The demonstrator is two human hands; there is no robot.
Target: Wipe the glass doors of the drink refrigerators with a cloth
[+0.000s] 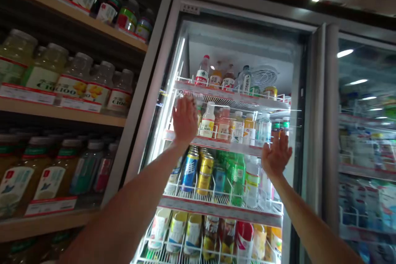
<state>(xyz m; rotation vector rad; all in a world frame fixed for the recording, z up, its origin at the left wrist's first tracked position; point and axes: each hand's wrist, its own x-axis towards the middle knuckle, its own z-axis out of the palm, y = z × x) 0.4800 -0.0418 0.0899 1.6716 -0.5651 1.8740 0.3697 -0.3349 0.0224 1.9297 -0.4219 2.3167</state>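
Both arms reach up toward a lit drinks cooler (247, 20) with a glass front. My left hand (185, 119) is raised with its fingers stretched out, in front of the second shelf's left part, beside a white-capped bottle (207, 121). My right hand (276, 154) is raised too, fingers spread, before the right part of the second and third shelves. Neither hand holds anything. Whether the palms touch the glass cannot be made out. Between the hands stand bottles, with a blue can (189, 171), a gold can (205, 173) and a green bottle (238, 179) on the shelf below.
Wooden shelves (62, 109) with rows of bottles stand at the left. On the cooler's top shelf is a red-capped bottle (202, 72); more drinks fill the bottom shelf. A second glass-fronted cooler (368, 132) is at the right, past a grey vertical frame (329, 123).
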